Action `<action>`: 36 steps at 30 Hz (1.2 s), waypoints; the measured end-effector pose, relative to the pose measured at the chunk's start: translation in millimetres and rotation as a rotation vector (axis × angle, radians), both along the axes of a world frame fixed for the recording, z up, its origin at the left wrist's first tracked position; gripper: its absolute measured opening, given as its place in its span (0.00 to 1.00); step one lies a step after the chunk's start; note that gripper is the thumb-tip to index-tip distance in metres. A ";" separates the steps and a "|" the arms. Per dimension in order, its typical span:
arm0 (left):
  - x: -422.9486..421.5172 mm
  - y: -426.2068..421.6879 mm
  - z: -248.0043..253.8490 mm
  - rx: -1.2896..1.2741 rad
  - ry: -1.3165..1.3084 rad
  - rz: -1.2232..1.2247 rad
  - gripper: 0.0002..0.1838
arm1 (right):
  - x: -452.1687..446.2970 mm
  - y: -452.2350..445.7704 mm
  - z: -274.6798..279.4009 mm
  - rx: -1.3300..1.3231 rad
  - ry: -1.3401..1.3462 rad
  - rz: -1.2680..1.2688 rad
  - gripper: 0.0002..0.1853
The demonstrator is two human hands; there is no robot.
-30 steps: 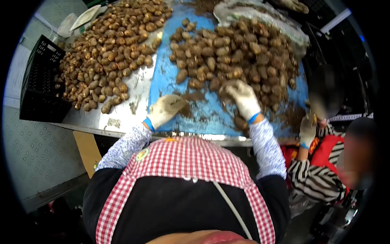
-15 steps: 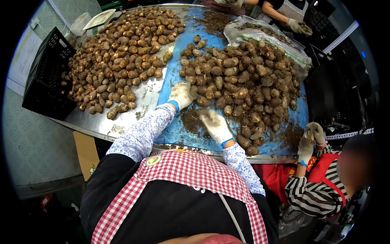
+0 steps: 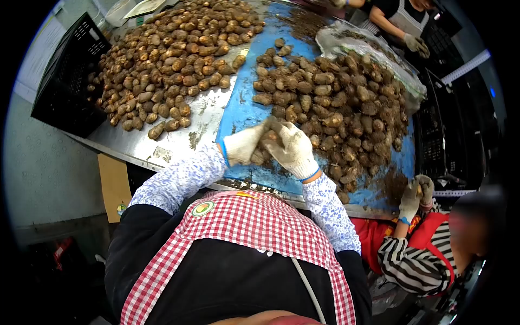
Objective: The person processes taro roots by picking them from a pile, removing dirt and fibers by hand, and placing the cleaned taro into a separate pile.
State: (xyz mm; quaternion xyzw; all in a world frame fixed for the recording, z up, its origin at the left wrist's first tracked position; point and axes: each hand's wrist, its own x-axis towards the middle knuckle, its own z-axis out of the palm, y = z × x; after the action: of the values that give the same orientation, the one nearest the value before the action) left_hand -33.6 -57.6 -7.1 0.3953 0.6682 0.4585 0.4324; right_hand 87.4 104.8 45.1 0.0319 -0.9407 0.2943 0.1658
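In white work gloves, my left hand (image 3: pixel 244 145) and my right hand (image 3: pixel 294 150) meet above the near part of the blue sheet (image 3: pixel 236 116). Between them is a brown taro (image 3: pixel 270 136), partly covered by the fingers. Both hands are closed around it, the left from its side and the right with thumb and fingers curled over it. Just beyond my hands lies a large heap of hairy, soil-covered taros (image 3: pixel 346 103). To the left, on bare metal, spreads a second heap of cleaner taros (image 3: pixel 179 59).
A black plastic crate (image 3: pixel 70 78) leans at the table's left edge. At the right, a co-worker's gloved hands (image 3: pixel 414 197) hold something small. Another co-worker's gloved hand (image 3: pixel 416 45) is at the far right, near a clear plastic bag (image 3: pixel 338 40). Loose soil (image 3: pixel 394 187) lies on the sheet.
My left hand has come back from the heap's edge and my right hand has closed in. The hands, apart before, now meet around a taro. The view has shifted slightly.
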 end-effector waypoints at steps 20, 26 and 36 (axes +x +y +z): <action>4.4 32.0 -67.3 -0.363 1.098 -0.074 0.19 | -14.8 -18.9 -64.4 0.357 -0.402 -0.156 0.24; 20.4 14.0 0.2 -0.327 0.649 0.322 0.23 | -17.7 -13.5 -93.5 0.323 -0.195 -0.116 0.25; 39.5 46.5 -21.0 -0.572 0.804 0.565 0.22 | -6.3 -37.5 -92.5 -0.947 -0.379 -0.353 0.25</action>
State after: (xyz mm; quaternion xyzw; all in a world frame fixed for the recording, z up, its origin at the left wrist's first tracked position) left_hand 5.9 -11.1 -28.1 0.2119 0.9577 0.1705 0.0945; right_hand 81.1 67.3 -47.4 -0.2588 -0.7094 0.6546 0.0362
